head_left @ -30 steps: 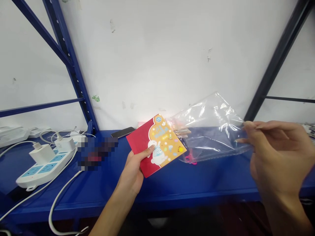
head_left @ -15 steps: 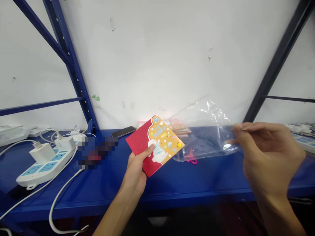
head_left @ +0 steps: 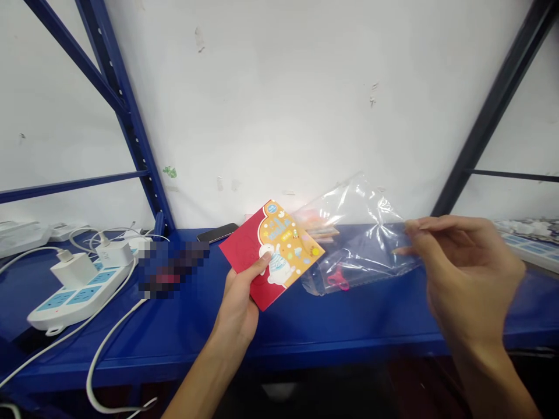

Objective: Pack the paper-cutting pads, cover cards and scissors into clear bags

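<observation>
In my left hand is a red and orange booklet with a white cartoon animal on its cover, the thumb pressed on its front. My right hand pinches the right edge of a clear plastic bag, which hangs spread out beside the booklet. The bag's left part reaches behind the booklet's right corner. Through the film show pink scissors handles and a small stack of flat, colourful items on the blue shelf.
A white power strip with plugged-in chargers and white cables lies on the left. A black phone rests near the wall, with a pixelated dark object before it. Blue and dark uprights flank the shelf.
My right hand has shifted slightly left with the bag, whose film is more crumpled and now covers the scissors handles. The booklet has moved a little up and left.
</observation>
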`<state>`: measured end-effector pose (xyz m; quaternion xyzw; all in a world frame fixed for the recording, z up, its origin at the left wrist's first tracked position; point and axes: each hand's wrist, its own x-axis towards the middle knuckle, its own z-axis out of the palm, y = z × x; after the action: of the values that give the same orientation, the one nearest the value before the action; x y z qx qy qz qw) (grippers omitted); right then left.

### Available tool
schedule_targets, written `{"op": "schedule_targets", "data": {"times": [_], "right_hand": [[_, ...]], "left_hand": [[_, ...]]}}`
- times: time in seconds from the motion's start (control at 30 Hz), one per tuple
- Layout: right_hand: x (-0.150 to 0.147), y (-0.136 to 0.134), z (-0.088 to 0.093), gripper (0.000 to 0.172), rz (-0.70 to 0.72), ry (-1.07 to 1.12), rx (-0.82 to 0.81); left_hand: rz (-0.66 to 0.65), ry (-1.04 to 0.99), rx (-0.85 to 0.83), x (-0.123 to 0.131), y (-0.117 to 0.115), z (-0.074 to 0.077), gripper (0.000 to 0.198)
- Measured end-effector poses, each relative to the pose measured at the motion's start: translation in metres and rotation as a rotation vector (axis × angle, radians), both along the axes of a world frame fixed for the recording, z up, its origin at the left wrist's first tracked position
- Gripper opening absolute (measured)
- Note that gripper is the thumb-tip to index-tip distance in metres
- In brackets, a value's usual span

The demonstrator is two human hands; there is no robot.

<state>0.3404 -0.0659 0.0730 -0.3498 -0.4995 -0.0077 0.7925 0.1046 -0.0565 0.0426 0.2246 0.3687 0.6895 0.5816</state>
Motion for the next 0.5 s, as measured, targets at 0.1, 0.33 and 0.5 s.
{"op": "schedule_targets", "data": {"times": [0.1,0.33,0.5], "right_hand": [[0.002,0.002,0.0,0.017,-0.01,0.015,0.025],[0.005,0.007,0.0,0.019,-0.069,0.054,0.069],[0.006,0.006,0.0,0.02,-0.07,0.062,0.083]], "left_hand": [[-0.031,0.03,0.012,-0.001,-0.002,0.001,0.042],[-0.12,0.138,0.022,-0.011,-0.003,0.002,0.047],[-0.137,0.144,0.015,-0.015,-0.003,0.006,0.045]]}}
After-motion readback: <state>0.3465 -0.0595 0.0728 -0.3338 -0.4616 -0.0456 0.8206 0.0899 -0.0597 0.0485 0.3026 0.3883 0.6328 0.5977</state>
